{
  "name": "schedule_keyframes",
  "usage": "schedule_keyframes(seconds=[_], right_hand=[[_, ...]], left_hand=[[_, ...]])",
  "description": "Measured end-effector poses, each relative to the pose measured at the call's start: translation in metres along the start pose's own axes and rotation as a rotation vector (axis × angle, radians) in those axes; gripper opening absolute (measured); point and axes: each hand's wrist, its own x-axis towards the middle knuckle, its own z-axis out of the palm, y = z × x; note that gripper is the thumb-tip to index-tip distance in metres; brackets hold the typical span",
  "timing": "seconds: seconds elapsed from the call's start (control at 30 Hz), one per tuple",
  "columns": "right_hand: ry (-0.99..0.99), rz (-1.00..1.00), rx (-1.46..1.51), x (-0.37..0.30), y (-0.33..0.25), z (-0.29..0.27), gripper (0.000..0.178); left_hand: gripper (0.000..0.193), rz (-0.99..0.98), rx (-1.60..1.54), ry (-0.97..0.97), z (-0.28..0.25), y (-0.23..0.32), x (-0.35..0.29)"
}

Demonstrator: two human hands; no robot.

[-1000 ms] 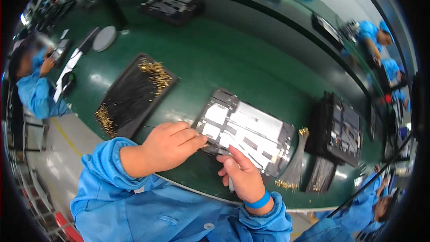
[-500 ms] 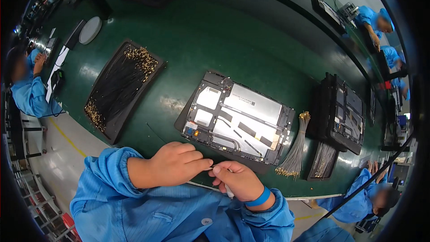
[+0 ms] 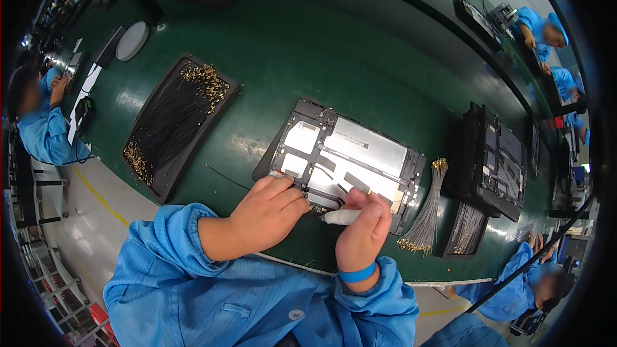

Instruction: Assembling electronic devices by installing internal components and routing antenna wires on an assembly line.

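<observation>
My left hand (image 3: 268, 213) is closed at the near-left corner of an opened tablet-like device (image 3: 366, 144), over its lower edge. A thin black cable (image 3: 226, 177) trails from under this hand toward the left; the fingertips' exact grip is partly hidden. My right hand (image 3: 363, 231), with a blue band at the wrist, is closed around a short white tapered tool (image 3: 340, 217) with a dark tip. That tip points left, close to the device's near edge. The device shows silver panels, black strips and a dark frame, and rests on a dark tray.
A black tray (image 3: 168, 183) of gold-tipped black cables lies left. To the right are a tied bundle of grey cables (image 3: 427, 209), a smaller cable tray (image 3: 464, 231) and stacked devices (image 3: 491, 160). A round white lid (image 3: 132, 41) sits far left. Co-workers sit at both sides.
Both hands have moved forward from the table edge to the device's near edge. They have drawn apart, and the white tool now points left instead of hanging beneath my right hand.
</observation>
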Motion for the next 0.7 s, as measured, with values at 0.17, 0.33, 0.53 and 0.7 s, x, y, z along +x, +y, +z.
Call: schedule_keyframes(seconds=[0.17,0.33,0.53,0.7], right_hand=[[-0.036,-0.160,0.029,0.000,0.012,0.001,0.024],[-0.092,-0.202,-0.085,0.001,0.015,0.000,0.026],[-0.120,-0.289,-0.222,0.003,0.019,-0.001,0.024],[-0.261,-0.343,-0.324,0.011,0.002,-0.001,0.015]], left_hand=[[0.017,-0.013,-0.006,0.029,0.002,0.002,0.000],[0.017,-0.021,0.007,0.051,0.003,0.002,0.000],[0.018,-0.006,0.020,0.010,0.001,0.001,0.001],[0.017,-0.001,0.032,0.020,0.000,0.001,0.001]])
